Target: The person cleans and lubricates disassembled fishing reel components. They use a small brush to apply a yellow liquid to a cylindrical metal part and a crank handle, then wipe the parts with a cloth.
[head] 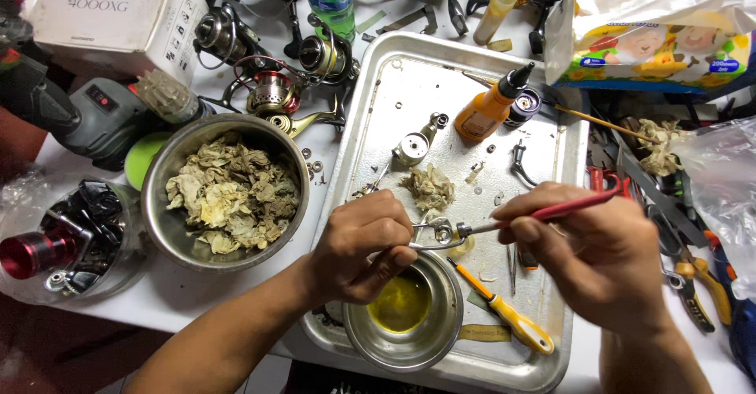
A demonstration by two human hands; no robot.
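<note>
Brushwork is what we have in hand: our left hand [358, 244] pinches a small metal wire part [438, 233] just above the little steel bowl of yellow liquid [403, 306], while our right hand [587, 256] has its grip closed on a red-handled brush [543, 214], tip touching the part. We judge it best to keep the part over the bowl so drips fall back — and over the metal tray [551, 154] on the counter [177, 295] — using short, light strokes and turning the part slowly.
</note>
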